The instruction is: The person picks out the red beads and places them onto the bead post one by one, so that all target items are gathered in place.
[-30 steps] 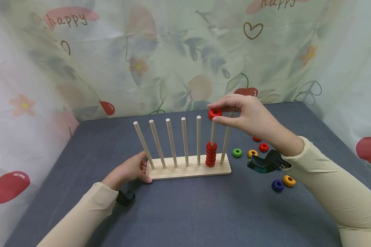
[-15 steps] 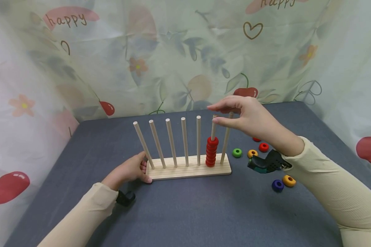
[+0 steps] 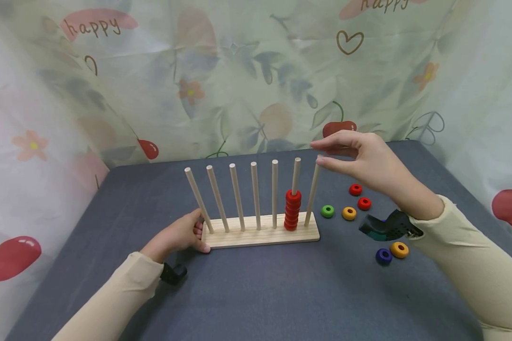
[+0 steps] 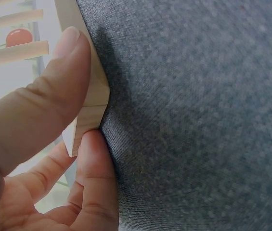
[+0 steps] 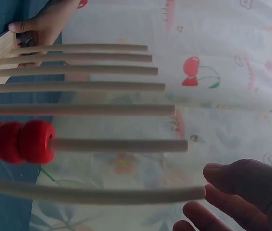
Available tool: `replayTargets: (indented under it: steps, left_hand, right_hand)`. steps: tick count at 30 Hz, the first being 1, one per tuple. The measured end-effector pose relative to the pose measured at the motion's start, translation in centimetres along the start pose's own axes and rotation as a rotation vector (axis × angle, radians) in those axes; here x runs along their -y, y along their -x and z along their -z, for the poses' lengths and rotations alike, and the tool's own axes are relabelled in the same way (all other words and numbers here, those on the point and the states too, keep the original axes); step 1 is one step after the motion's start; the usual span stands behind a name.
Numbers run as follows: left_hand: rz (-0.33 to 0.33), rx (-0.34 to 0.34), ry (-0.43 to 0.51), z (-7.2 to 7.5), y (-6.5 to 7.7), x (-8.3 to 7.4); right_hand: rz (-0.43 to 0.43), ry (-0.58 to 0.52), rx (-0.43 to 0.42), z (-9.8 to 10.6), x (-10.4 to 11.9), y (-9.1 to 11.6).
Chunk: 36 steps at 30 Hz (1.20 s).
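Observation:
A wooden peg rack (image 3: 260, 235) with a row of upright pegs stands on the table. Its left end is held by my left hand (image 3: 178, 236), thumb in front and fingers behind; the left wrist view shows the thumb and fingers pinching the board's end (image 4: 90, 118). Several red rings (image 3: 292, 210) are stacked on the second peg from the right, its top sticking out above them. My right hand (image 3: 362, 161) holds nothing, thumb and fingers apart. It hovers at the top of the rightmost peg (image 5: 140, 194), which carries no ring. Whether it touches that peg is unclear.
Loose rings lie to the rack's right on the dark table (image 3: 256, 293): a green one (image 3: 327, 211), orange ones (image 3: 349, 213), red ones (image 3: 364, 204) and a blue one (image 3: 384, 256). Another bluish ring is mostly hidden by the right wrist camera (image 3: 388, 226). A patterned curtain (image 3: 239, 94) hangs behind.
The right hand released a red ring, which dropped down the second peg from the right onto the stack. Then the hand moved right to the last peg. The left hand stayed put.

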<state>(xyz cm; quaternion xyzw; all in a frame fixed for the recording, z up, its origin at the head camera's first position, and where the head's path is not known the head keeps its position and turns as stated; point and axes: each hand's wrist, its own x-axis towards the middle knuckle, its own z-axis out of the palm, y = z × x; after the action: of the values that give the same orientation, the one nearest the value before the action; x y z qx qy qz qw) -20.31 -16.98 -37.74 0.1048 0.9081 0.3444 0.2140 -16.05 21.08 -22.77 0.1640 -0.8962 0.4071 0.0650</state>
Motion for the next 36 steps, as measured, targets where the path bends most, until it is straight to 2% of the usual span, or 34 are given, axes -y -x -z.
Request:
replayTargets:
  steps: [9, 19, 28, 36]
  left_hand:
    - [-0.013, -0.007, -0.012, -0.1, 0.0, 0.0]
    - [-0.015, -0.006, -0.018, 0.0, 0.0, -0.1]
    - [-0.036, -0.005, -0.001, 0.1, 0.1, -0.1]
    - [-0.034, -0.002, -0.006, 0.0, 0.1, -0.1]
  right_hand:
    - [-0.098, 0.049, -0.063, 1.1, -3.1, 1.5]
    - [-0.240, 0.084, -0.089, 1.3, -8.7, 3.4]
    - [-0.299, 0.101, 0.000, 0.1, -14.4, 4.0]
    - [-0.334, 0.119, 0.092, -0.9, -17.5, 3.8]
